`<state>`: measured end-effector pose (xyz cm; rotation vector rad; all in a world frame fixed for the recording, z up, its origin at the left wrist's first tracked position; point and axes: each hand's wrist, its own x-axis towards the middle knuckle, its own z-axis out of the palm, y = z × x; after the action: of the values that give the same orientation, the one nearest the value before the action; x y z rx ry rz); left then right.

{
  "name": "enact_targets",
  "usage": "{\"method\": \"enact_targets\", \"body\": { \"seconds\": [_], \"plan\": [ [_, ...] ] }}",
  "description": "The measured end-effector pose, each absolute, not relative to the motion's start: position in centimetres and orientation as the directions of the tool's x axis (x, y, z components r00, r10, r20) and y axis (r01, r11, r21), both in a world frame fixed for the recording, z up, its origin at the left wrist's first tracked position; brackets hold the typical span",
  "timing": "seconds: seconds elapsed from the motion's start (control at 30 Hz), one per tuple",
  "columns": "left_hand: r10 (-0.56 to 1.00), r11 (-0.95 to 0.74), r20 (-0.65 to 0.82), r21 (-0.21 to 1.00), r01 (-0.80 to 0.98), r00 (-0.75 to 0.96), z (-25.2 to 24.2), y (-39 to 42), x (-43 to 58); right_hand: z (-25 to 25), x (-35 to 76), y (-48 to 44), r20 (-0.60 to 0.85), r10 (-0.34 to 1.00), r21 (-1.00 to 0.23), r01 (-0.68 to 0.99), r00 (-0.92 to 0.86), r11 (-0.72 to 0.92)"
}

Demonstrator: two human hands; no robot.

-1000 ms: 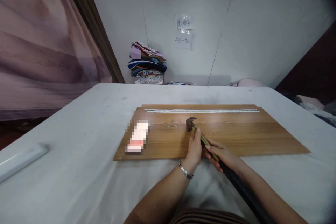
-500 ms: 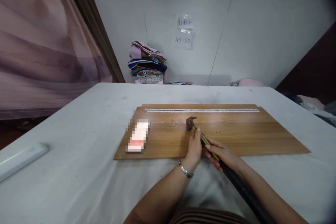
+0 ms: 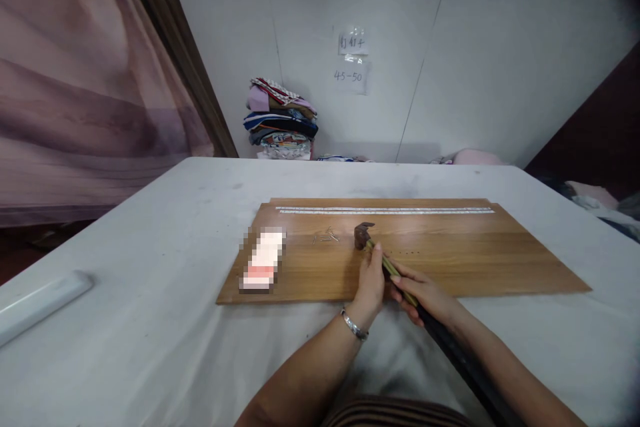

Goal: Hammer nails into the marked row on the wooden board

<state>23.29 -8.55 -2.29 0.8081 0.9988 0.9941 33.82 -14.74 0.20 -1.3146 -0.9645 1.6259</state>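
Both of my hands are on a claw hammer (image 3: pixel 362 237), whose brown metal head points away from me over the wooden board (image 3: pixel 470 267). My left hand (image 3: pixel 371 278), with a silver bracelet at the wrist, is closed around the handle just below the head. Lower down the same handle, my right hand (image 3: pixel 423 290) is wrapped round it, and the long dark grip runs back under my forearm. Several loose nails (image 3: pixel 327 237) lie on the board left of the hammer head. Right of it shows a row of small dark dots (image 3: pixel 413 253).
Two white measuring strips (image 3: pixel 385 210) run along the board's far side. A pixelated phone-like object (image 3: pixel 263 260) rests at its left end. The board lies on a white-covered table (image 3: pixel 165 247), with a white rounded bar (image 3: pixel 45 303) at the left. Folded clothes (image 3: pixel 283 123) are stacked behind.
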Motion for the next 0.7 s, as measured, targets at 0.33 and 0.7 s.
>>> {"method": "enact_targets", "body": {
  "seconds": [0.33, 0.7],
  "plan": [
    [0.947, 0.300, -0.247, 0.908, -0.292, 0.204, -2.57, -8.41, 23.28, 0.32, 33.92, -14.74, -0.355, 0.927, -0.919, -0.137, -0.123, -0.370],
    [0.941, 0.323, -0.270, 0.899, -0.297, 0.205, -2.64, -8.47, 23.40, 0.78, 33.59, -14.85, -0.380, 0.919, -0.910, -0.132, -0.107, -0.392]
  ]
}}
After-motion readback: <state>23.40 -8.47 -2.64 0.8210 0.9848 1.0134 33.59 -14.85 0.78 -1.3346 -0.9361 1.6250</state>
